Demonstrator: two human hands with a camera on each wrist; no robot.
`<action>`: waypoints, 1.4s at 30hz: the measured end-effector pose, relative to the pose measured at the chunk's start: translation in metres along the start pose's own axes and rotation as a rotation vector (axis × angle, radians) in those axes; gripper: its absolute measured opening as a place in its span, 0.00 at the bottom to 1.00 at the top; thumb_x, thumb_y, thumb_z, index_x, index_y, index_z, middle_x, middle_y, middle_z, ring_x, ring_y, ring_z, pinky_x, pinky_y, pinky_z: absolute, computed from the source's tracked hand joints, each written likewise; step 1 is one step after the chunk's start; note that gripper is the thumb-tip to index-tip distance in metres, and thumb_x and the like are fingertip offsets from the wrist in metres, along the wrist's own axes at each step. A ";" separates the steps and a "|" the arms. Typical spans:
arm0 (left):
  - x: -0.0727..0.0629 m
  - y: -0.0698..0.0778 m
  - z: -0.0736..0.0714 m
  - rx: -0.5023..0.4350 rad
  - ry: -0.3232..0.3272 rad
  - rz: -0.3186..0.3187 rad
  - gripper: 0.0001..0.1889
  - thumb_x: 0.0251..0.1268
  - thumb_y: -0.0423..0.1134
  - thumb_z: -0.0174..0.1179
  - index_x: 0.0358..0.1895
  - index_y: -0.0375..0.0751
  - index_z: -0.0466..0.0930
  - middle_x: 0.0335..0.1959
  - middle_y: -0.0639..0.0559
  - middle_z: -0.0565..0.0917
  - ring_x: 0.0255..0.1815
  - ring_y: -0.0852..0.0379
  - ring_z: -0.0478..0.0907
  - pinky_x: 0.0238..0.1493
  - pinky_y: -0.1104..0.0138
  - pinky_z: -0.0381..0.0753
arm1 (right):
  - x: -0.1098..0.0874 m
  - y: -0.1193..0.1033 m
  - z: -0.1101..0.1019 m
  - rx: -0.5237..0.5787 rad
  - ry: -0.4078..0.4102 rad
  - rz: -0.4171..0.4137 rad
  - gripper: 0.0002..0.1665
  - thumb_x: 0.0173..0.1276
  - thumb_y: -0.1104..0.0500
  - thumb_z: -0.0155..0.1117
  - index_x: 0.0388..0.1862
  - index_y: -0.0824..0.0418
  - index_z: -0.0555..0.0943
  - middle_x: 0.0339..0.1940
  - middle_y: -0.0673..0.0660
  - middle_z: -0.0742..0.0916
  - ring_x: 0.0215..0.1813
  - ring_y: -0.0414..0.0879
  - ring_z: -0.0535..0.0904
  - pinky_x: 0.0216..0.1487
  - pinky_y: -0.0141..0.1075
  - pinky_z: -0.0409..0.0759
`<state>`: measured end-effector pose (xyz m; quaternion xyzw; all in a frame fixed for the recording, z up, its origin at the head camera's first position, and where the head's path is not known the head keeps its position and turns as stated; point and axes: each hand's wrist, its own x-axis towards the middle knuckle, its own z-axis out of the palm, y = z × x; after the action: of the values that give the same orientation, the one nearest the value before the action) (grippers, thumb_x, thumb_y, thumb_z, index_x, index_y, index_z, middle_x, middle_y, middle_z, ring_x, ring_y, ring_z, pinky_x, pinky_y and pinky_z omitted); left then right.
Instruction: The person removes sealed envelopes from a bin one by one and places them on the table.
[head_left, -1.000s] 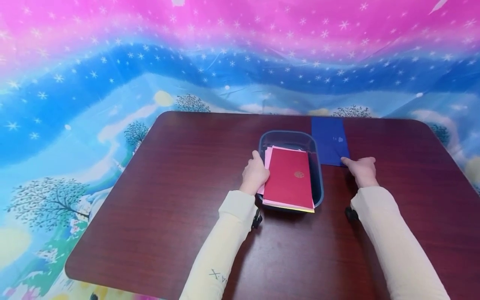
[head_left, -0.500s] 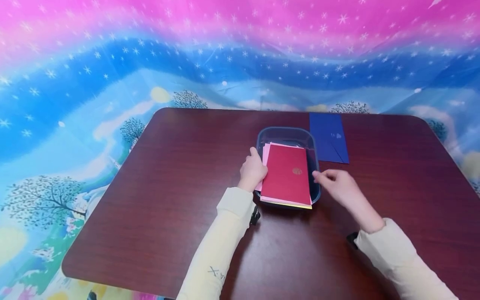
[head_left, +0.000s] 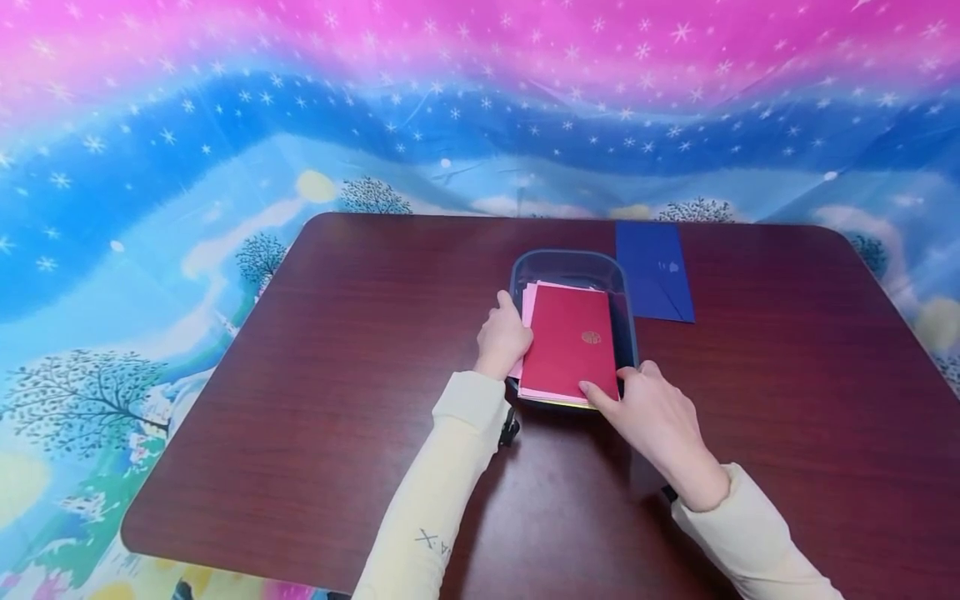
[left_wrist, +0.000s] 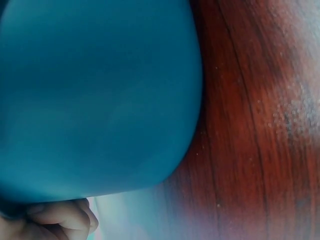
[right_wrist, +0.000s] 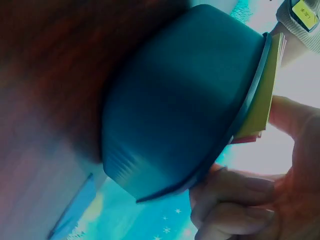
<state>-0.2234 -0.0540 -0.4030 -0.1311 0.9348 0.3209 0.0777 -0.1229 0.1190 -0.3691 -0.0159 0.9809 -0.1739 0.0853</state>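
Observation:
A dark, translucent plastic bin (head_left: 573,260) stands on the table, with a stack of envelopes lying across it. On top is a red envelope (head_left: 564,333) with a gold emblem; pink edges and a yellow one (right_wrist: 260,107) show beneath. My left hand (head_left: 504,337) grips the bin's left rim, its curled fingers (left_wrist: 65,217) against the outer wall. My right hand (head_left: 660,417) is at the stack's near right corner, thumb on the red envelope and fingers at its right edge, pinching it. The fingertips inside the bin are partly hidden.
A blue envelope (head_left: 656,271) lies flat at the table's back edge, just right of the bin. The brown wooden table (head_left: 360,333) has rounded corners. A printed cloth backdrop (head_left: 465,108) hangs right behind it.
My right hand has left the blue envelope and moved left and nearer, to the red envelope's corner. The left hand stays on the bin. The camera view has shifted slightly.

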 end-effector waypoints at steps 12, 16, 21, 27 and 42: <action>-0.001 0.003 0.001 0.000 0.013 -0.007 0.32 0.61 0.40 0.61 0.64 0.40 0.56 0.48 0.38 0.77 0.48 0.43 0.80 0.50 0.53 0.79 | 0.000 0.004 0.002 0.122 0.057 0.037 0.25 0.66 0.46 0.58 0.46 0.68 0.74 0.37 0.64 0.80 0.25 0.47 0.72 0.25 0.37 0.70; -0.001 0.003 0.001 0.002 0.018 -0.007 0.32 0.60 0.40 0.61 0.64 0.40 0.56 0.48 0.38 0.78 0.47 0.43 0.80 0.49 0.53 0.79 | 0.000 0.003 0.005 0.090 0.091 0.033 0.32 0.65 0.42 0.59 0.49 0.70 0.73 0.37 0.65 0.80 0.25 0.48 0.74 0.25 0.40 0.74; -0.001 0.003 0.001 0.004 0.022 0.000 0.31 0.61 0.41 0.60 0.64 0.40 0.56 0.48 0.38 0.78 0.47 0.43 0.80 0.49 0.53 0.79 | 0.001 0.001 0.006 0.013 0.133 0.010 0.28 0.64 0.41 0.60 0.34 0.69 0.76 0.28 0.63 0.77 0.21 0.48 0.71 0.20 0.39 0.71; -0.001 0.003 0.002 0.007 0.030 0.001 0.31 0.61 0.40 0.60 0.64 0.39 0.56 0.48 0.38 0.78 0.48 0.42 0.80 0.49 0.53 0.79 | 0.002 0.001 0.002 0.029 0.118 0.024 0.28 0.62 0.41 0.62 0.34 0.68 0.74 0.24 0.60 0.78 0.22 0.47 0.72 0.21 0.38 0.71; 0.000 0.000 0.002 0.040 0.030 0.013 0.31 0.62 0.40 0.58 0.66 0.39 0.55 0.50 0.36 0.78 0.49 0.40 0.81 0.49 0.51 0.80 | 0.007 0.025 -0.017 0.686 0.016 -0.063 0.19 0.72 0.56 0.55 0.48 0.74 0.73 0.21 0.47 0.86 0.22 0.34 0.81 0.28 0.29 0.79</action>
<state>-0.2236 -0.0524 -0.4044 -0.1285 0.9429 0.3006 0.0640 -0.1329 0.1474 -0.3629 -0.0151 0.8650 -0.4962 0.0725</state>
